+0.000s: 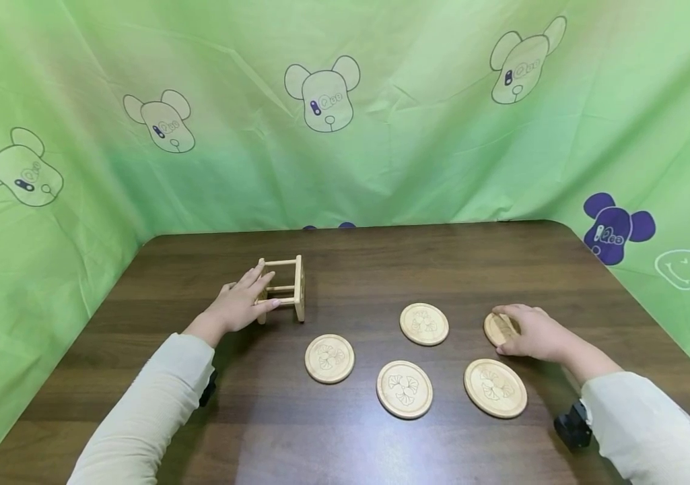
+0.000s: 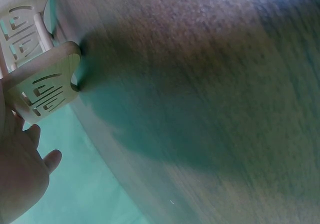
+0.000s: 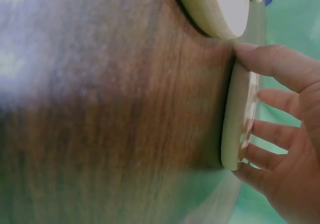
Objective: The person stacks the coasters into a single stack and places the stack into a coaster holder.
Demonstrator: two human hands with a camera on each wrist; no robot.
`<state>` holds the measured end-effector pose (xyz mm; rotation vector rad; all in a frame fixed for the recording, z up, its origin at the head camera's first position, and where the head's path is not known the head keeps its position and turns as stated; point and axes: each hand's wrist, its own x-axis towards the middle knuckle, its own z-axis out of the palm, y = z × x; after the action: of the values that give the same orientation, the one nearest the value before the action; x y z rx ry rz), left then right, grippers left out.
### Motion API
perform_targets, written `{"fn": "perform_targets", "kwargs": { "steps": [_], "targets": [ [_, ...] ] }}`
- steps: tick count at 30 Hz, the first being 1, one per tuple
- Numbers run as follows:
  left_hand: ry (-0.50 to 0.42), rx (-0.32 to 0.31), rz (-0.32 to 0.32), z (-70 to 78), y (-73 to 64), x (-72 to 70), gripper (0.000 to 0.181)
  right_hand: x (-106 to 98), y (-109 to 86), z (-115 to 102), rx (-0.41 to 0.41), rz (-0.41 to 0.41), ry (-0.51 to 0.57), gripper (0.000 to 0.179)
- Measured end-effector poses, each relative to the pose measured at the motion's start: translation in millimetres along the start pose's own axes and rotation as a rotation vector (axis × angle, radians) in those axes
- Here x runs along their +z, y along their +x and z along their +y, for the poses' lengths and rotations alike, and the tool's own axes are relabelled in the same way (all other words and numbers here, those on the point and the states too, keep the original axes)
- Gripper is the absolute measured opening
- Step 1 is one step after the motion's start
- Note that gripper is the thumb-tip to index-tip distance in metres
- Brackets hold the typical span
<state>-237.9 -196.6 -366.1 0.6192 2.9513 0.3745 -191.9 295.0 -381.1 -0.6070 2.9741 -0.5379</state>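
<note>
Nearest, on a dark brown, wood-grained table [image 1: 296, 444], four pale round wooden discs [image 1: 404, 408] with grooved rims and line-engraved leaf motifs [image 1: 496, 386], lying flat and apart. At the table's right, the right hand [image 1: 532, 333], thumb and fingertips pinching opposite edges of a fifth pale wooden disc [image 1: 497, 329]. Farther left, the left hand [image 1: 237, 304], fingers spread, resting on a pale wooden rack [image 1: 299, 289] with dowel bars [image 1: 281, 261] and slotted end panels [image 2: 47, 86]. Behind, creased green cloth [image 1: 248, 175] printed with mouse-like heads [image 1: 328, 87].

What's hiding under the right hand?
A round wooden coaster. Part of its top and rim shows between the thumb and fingers. The right hand covers the rest from above, so you can't see its whole top.
</note>
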Motion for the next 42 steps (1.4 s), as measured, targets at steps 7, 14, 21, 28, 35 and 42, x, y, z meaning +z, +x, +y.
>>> {"fn": "perform_targets", "kwargs": {
  "steps": [7, 14, 21, 28, 35, 42],
  "targets": [
    [-0.003, -0.006, 0.001, -0.1, -0.2, 0.3, 0.069, -2.7, 1.0, -5.0, -0.027, 0.011, -0.007, 0.067],
    [-0.008, -0.009, 0.001, -0.4, -0.8, 0.7, 0.069, -4.2, 4.2, -15.1, -0.034, 0.006, 0.006, 0.068],
    [-0.004, -0.002, 0.0, -0.4, -0.5, 0.8, 0.07, -3.8, 6.5, -23.0, -0.043, 0.005, 0.027, 0.068],
    [0.0, -0.002, 0.003, -0.7, 0.0, 1.5, 0.069, -3.5, 10.3, -30.0, -0.064, 0.01, 0.031, 0.066],
    [0.001, -0.007, -0.002, -0.4, 0.5, 0.3, 0.07, -3.6, 15.2, -38.5, -0.087, 0.008, 0.034, 0.064],
    [0.006, -0.009, -0.005, 0.6, -0.5, -0.3, 0.071, -1.4, 20.1, -45.9, -0.107, 0.011, 0.045, 0.063]
  ]
}}
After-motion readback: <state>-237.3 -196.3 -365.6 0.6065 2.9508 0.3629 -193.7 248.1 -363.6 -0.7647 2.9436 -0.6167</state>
